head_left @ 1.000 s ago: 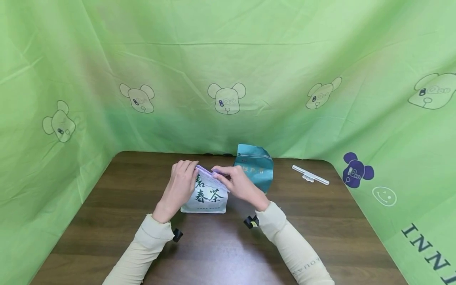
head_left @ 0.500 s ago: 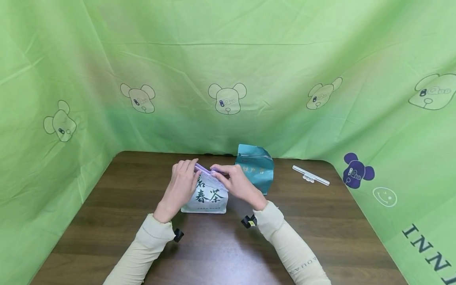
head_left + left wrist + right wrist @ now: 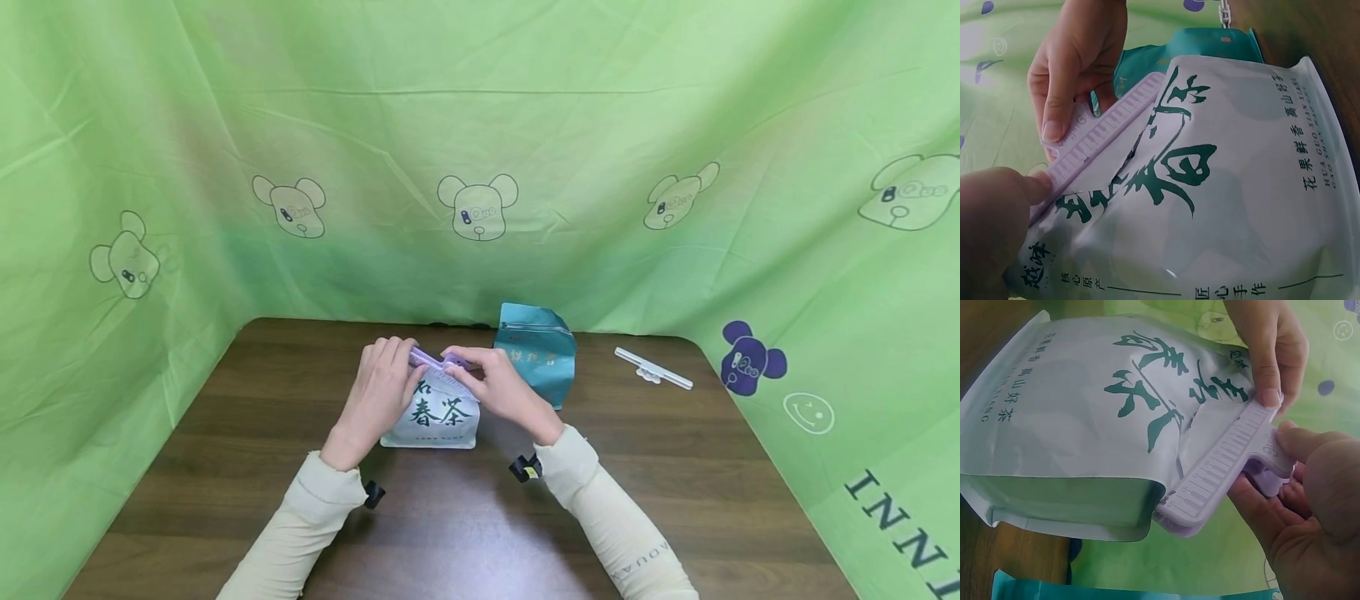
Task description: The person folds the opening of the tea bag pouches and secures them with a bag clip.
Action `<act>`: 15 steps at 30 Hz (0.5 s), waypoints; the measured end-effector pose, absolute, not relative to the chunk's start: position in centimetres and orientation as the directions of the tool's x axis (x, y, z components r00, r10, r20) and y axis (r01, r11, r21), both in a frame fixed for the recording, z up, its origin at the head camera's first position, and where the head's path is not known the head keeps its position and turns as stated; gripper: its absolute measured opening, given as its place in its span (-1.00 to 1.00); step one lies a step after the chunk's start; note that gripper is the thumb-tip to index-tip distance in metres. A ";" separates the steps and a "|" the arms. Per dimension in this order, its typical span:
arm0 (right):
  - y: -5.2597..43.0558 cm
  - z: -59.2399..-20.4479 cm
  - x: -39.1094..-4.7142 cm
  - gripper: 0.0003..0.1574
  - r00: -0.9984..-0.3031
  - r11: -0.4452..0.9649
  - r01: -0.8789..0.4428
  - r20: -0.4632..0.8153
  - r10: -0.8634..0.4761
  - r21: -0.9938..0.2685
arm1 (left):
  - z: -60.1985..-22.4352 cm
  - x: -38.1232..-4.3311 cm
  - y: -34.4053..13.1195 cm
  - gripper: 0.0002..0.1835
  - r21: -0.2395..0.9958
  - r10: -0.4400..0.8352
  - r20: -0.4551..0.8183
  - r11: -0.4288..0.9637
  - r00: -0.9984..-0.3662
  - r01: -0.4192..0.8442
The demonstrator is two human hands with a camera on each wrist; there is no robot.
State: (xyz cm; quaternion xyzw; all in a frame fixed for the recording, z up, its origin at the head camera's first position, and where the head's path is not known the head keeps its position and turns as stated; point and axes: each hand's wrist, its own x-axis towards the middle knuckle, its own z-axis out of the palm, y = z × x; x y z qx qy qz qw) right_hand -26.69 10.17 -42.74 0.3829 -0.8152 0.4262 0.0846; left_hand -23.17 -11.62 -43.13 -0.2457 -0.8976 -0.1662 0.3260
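A white tea bag with green lettering stands on the table, its top folded over at a slant. Across that fold lies a lilac bag clip, its long ridged bar over the bag's front. My left hand pinches the bar's left end together with the bag's top corner, thumb in front. With thumb and fingers, my right hand pinches the handle tabs of the clip. In the right wrist view, the right thumb presses the front tab while fingers curl behind the rear one.
A teal pouch stands behind my right hand, near the table's back edge. Farther right on the wooden table lies a white bag clip. Green printed cloth hangs behind and along both sides.
The lilac clip has shifted slightly down over the bag's upper lettering, covering more of the top character. Both hands keep their hold and move only a little; bag and pouch stay in place.
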 end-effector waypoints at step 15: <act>10.1 -42.7 -25.9 -0.52 -0.599 0.448 -0.801 0.537 -0.594 -0.397 | -43.1 -23.0 -12.0 -0.68 0.109 0.359 0.677 0.814 -0.642 0.571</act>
